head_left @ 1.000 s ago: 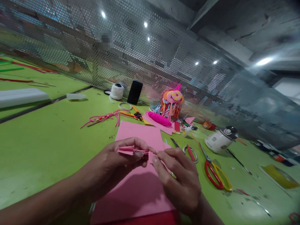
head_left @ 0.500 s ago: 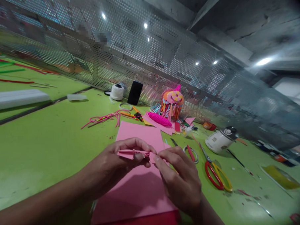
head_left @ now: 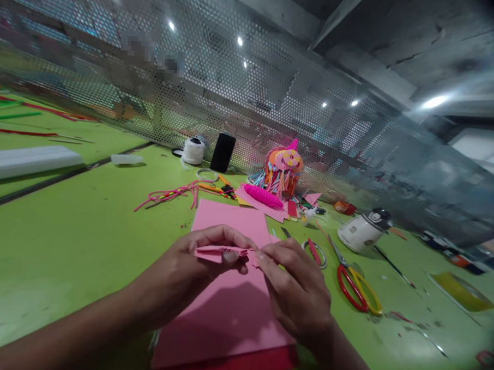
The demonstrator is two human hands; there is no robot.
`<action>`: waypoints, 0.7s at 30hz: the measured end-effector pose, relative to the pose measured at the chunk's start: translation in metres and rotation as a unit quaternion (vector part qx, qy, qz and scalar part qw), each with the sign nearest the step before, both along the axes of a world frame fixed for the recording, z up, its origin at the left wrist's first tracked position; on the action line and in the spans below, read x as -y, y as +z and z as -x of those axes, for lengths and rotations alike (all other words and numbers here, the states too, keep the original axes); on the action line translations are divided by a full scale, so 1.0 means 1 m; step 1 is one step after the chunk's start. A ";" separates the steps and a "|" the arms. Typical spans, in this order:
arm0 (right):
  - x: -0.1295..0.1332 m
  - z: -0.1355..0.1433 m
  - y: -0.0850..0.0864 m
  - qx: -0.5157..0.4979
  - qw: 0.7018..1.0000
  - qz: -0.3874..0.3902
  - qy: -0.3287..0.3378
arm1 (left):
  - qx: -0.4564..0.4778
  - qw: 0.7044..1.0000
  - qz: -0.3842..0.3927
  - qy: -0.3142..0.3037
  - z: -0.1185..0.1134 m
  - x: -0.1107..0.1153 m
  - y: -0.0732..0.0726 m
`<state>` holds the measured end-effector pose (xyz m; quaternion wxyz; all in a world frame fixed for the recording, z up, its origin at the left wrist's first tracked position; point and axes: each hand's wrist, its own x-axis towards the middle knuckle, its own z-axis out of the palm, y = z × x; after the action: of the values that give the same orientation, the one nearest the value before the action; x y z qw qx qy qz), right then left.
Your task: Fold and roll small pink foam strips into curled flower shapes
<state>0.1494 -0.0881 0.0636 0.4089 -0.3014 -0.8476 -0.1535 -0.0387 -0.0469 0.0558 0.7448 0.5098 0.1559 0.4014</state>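
My left hand (head_left: 202,265) is closed around a small piece of folded pink paper (head_left: 209,252), its thumb pressing on the layered edge. The fingers of my right hand (head_left: 294,282) pinch the right end of the same paper, where a small flap shows between the two hands. Both hands are above a large pink sheet (head_left: 224,326) on the green table (head_left: 105,244). A red sheet (head_left: 231,365) shows under its near edge. My fingers hide part of the folded paper.
Right of my hands lie red-and-yellow-handled scissors (head_left: 359,288), a tape roll (head_left: 315,253) and a white penguin-like container (head_left: 363,231). Further back are pink yarn (head_left: 263,195), orange-handled pliers (head_left: 214,189), a fringed paper craft (head_left: 284,162), a leaning phone (head_left: 223,152) and a mesh screen (head_left: 186,84).
My right hand's fingertips have shifted very slightly along the paper's right end. The left hand keeps its hold, and the things on the table have not moved.
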 end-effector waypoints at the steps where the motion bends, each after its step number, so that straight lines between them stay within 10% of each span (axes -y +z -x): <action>1: 0.000 0.000 0.000 -0.005 1.000 0.006 0.004 | -0.007 1.000 -0.006 0.006 0.000 0.000 0.000; 21: 0.000 -0.002 0.001 -0.031 0.997 0.075 -0.010 | -0.103 0.990 -0.086 0.052 0.002 -0.004 -0.003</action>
<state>0.1514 -0.0878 0.0650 0.4097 -0.3445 -0.8405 -0.0838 -0.0406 -0.0434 0.0532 0.6559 0.6019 0.2228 0.3973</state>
